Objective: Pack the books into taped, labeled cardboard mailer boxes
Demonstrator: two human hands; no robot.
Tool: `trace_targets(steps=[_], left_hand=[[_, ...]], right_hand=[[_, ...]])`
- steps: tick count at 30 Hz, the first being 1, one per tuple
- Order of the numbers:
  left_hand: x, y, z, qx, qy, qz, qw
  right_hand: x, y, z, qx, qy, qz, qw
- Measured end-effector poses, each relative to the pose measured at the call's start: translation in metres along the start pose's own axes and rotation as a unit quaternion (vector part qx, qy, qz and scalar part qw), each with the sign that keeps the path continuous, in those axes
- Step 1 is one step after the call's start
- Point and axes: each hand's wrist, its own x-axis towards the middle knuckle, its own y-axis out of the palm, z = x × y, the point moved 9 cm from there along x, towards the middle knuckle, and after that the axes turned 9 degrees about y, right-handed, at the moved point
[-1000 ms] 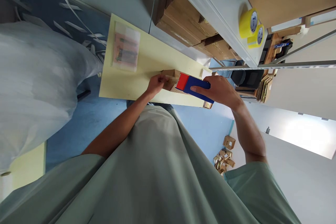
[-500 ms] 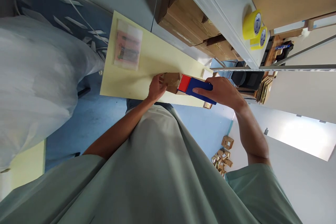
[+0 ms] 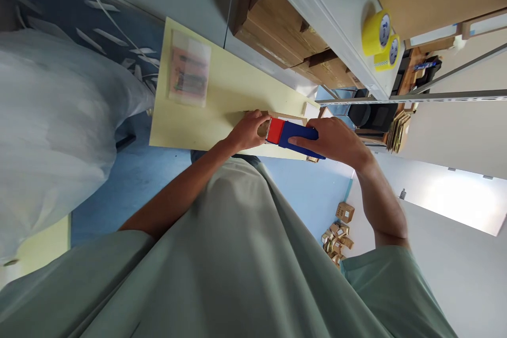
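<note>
My right hand [image 3: 331, 137] is wrapped round a blue and red tape dispenser [image 3: 295, 134], its red toothed end toward the left. Beneath the dispenser lies a small brown cardboard box [image 3: 262, 129], mostly hidden by it and by my hands. My left hand [image 3: 250, 131] bends over the box's left part, fingertips close to the red end of the dispenser. Whether those fingers pinch tape or press on the cardboard is too small to tell. Both hands are over the pale yellow tabletop [image 3: 225, 87].
A clear plastic packet [image 3: 189, 68] lies at the table's left end. Behind, cardboard boxes [image 3: 277, 26] stand under a white shelf [image 3: 336, 8] bearing yellow tape rolls [image 3: 376, 33]. A large whitish bag [image 3: 59, 121] bulges at left. Several cartons [image 3: 336, 235] are piled on the floor.
My left hand has moved right along the box, from its left end to beside the dispenser's red end. The dispenser in my right hand has barely shifted.
</note>
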Motion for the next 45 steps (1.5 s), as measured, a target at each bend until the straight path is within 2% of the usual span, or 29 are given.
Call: trace_targets(steps=[5,11,18,26,32,36,40,45], left_hand=[[-0.005,0.004,-0.002,-0.033,-0.017,0.006,0.999],[-0.011,0.009,0.009,-0.059,-0.057,-0.014,0.997],[-0.015,0.013,0.014,-0.054,-0.074,-0.024,0.996],[-0.018,0.014,0.013,-0.051,-0.068,-0.022,0.996],[-0.02,0.015,0.015,-0.036,-0.058,-0.013,0.998],[-0.022,0.013,0.016,-0.028,-0.057,-0.012,0.998],[-0.023,0.011,0.019,-0.03,-0.072,-0.017,0.997],[-0.024,0.008,0.018,-0.015,-0.082,-0.019,0.996]], right_hand=[[0.001,0.007,-0.006,-0.006,-0.003,0.006,1.0],[0.003,0.015,-0.011,-0.006,0.0,0.017,1.0],[0.004,0.016,-0.015,-0.009,-0.002,0.008,1.0],[0.004,0.018,-0.019,-0.007,-0.007,0.013,1.0],[0.009,0.017,-0.038,-0.006,-0.001,0.012,1.0],[0.025,0.029,-0.063,-0.012,-0.007,0.02,1.0],[0.055,0.052,-0.089,-0.012,-0.016,0.024,1.0],[0.091,0.081,-0.1,0.004,-0.039,0.052,0.998]])
